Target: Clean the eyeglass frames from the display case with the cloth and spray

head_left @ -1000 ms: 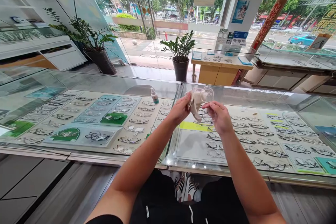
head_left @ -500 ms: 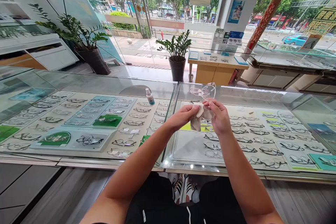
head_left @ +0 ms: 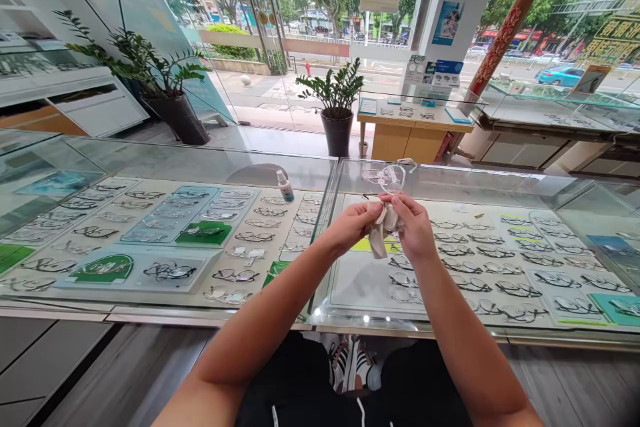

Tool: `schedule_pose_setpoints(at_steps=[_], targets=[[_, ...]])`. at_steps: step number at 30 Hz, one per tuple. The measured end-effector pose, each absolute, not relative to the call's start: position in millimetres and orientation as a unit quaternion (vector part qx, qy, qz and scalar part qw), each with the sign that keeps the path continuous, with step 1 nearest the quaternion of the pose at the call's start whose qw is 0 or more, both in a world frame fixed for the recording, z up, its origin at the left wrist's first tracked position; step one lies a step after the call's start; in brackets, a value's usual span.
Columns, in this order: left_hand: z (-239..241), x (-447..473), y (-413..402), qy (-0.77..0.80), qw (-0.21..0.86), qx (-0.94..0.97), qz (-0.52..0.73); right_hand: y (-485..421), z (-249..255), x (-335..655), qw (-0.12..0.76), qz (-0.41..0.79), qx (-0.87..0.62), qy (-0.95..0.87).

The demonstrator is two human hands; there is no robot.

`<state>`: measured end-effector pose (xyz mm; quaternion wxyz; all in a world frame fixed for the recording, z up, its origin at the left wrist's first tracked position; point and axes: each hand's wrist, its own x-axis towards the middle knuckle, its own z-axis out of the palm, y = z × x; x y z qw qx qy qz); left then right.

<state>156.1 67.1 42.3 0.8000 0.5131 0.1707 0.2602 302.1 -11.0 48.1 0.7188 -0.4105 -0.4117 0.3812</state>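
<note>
Above the right-hand glass counter, my two hands meet over a pair of clear-framed eyeglasses. One round lens stands up beyond my fingertips; the rest of the frame is hidden by cloth and fingers. My left hand is closed on a pale beige cleaning cloth, which bunches between the hands and hangs down below them. My right hand pinches the eyeglasses, its fingertips also against the cloth. A small white spray bottle with bluish contents stands on the left-hand counter, apart from both hands.
Glass display counters hold rows of spectacle frames under the top. Potted plants stand beyond, near the glass front. A wooden display table is at the back right. The counter's front edge runs just before my body.
My hands have drawn closer together around the eyeglasses. The visible lens has turned and tipped lower, and the cloth's loose end hangs a little further right and lower.
</note>
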Motion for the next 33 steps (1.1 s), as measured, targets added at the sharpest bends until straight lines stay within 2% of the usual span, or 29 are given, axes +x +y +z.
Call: schedule_pose_setpoints(at_steps=[19,27,33], targets=[[38.9,157.1,69.4,0.145,0.816,0.495,0.26,-12.5,47.8,295.1,0.713,0.435,-0.4,-0.376],[41.3,159.6,61.0,0.153,0.815,0.481,0.285,-10.3,44.9,291.7,0.718,0.379,-0.424,-0.401],[38.7,164.0,62.2,0.136,0.799,0.488,0.324,-9.8,44.8,291.6,0.714,0.393,-0.427,-0.391]])
